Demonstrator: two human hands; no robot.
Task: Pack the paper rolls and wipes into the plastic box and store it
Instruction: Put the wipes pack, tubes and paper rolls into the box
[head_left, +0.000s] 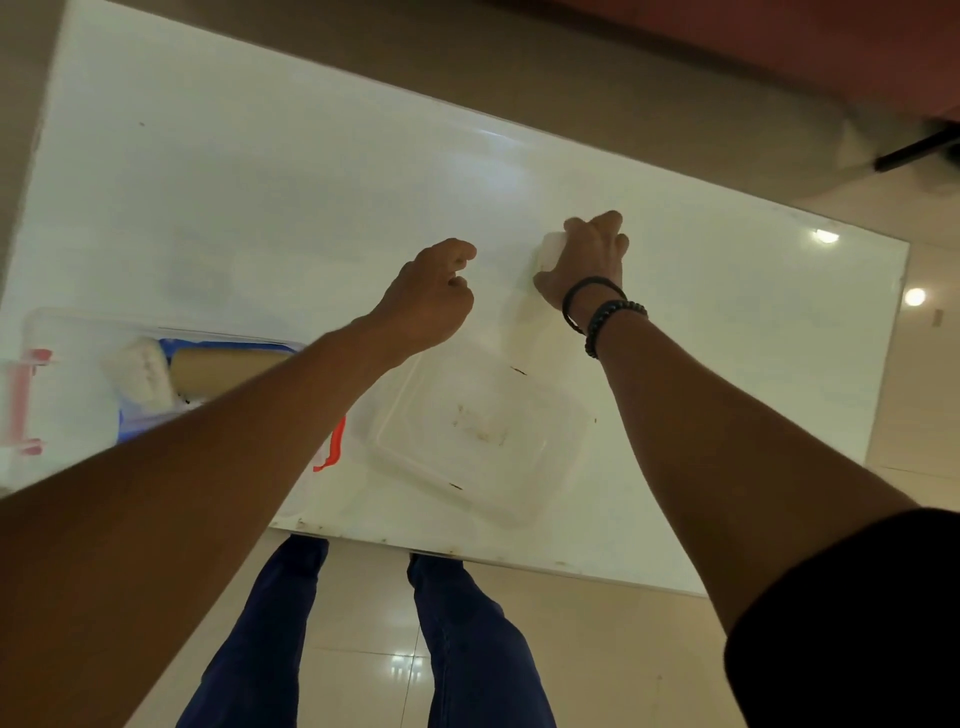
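I find packing part done: the plastic box (78, 318) at table (260, 182) left holds a brown roll (228, 370) and blue pack (125, 429), lid (478, 431) off beside it, while my right hand (587, 262) grips a white paper roll (551, 248) and my left hand (431, 299) is curled, empty.

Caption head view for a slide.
Right hand grips a white roll; left hand hovers, empty; lid lies on the table beside the box.

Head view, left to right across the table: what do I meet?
Plastic box → left hand → right hand, gripping a white roll. The clear lid spans both hands' positions, so it is omitted.
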